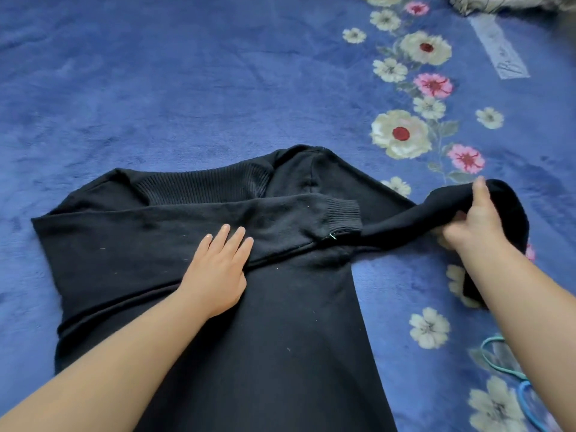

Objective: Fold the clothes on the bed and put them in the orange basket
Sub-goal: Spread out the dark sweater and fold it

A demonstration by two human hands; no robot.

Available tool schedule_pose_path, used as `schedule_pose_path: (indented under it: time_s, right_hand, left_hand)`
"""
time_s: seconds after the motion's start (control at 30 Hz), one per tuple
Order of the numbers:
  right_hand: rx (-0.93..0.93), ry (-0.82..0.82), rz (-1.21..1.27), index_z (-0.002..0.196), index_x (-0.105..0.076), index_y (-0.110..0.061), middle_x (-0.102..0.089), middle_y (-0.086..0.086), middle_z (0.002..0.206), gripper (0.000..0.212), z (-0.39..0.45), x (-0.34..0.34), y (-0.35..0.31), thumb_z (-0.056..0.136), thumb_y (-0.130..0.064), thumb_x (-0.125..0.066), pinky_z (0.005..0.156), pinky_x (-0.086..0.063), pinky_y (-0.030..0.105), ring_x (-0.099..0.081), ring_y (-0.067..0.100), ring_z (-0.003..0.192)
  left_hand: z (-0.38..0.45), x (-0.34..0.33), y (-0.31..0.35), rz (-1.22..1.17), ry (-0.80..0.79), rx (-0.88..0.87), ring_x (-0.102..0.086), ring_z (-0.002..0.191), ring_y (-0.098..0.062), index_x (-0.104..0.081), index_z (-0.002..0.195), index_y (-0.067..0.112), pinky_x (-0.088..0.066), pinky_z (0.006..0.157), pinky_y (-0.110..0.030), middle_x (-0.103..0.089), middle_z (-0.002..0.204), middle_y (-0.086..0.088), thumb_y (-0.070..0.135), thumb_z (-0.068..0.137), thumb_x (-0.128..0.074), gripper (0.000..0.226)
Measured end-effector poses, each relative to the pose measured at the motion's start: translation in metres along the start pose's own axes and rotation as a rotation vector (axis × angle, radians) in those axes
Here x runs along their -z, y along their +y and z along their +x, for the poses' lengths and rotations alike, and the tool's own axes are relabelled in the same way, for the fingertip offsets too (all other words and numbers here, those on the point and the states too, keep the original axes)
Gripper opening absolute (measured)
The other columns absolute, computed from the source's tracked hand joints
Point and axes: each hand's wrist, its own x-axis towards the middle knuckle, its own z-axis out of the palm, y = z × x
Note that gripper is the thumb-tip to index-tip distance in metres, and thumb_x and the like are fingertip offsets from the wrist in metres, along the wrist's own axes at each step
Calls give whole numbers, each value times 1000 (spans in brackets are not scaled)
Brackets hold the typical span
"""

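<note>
A black long-sleeved sweater [280, 322] lies spread on the blue bed cover, its ribbed collar at the far side. One sleeve is folded across the chest, its ribbed cuff [341, 218] pointing right. My left hand [218, 269] presses flat on that folded sleeve with straight fingers. My right hand [473, 224] grips the other sleeve [405, 222] and holds it lifted off the bed to the right of the body. The orange basket is out of view.
The blue fleece bed cover [156, 88] has a flower band [414, 88] running down its right side. A patterned cloth [505, 3] lies at the far right corner. Teal and blue hangers [511, 372] poke in at the lower right edge.
</note>
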Motion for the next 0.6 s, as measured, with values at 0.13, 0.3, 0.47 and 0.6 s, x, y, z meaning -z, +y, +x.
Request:
schedule_pose_path:
  time_s: [0.13,0.3,0.47,0.6]
  right_hand:
    - [252,110,-107,138,-37,-24,-53,0,131,75,20,-5,-22,73,-28,-73,95,-46,39,-57,21,113]
    - [1194,-313,-821,135,-35,4,-44,20,133,48,-66,-34,-18,87,2,-37,92,-29,8,-42,24,118]
    - [1799,-882,-1377,129,-39,-23,-38,6,136,63,-111,-35,60,67,-15,-42,91,-34,42,-39,28,114]
    - [1761,-965,-1626,128,-40,-23,-53,13,132,62,-122,-5,127,73,-48,-54,94,-37,60,-36,28,121]
  left_hand:
    - [4,12,-6,-55,-165,-18,7,144,-23,-1,149,17,-4,116,-36,6,157,-1,29,98,-34,62]
    - [2,43,-43,-1010,52,286,-44,126,-15,-36,140,24,-30,109,-33,-44,142,1,30,95,-47,47]
    - [-34,76,-83,-2140,46,601,-55,112,-34,-25,146,24,-45,82,-50,-45,138,-9,67,89,-20,71]
    - [-58,64,-85,-2161,-58,653,-60,100,-34,-31,140,29,-47,76,-48,-54,125,-13,62,89,-33,61]
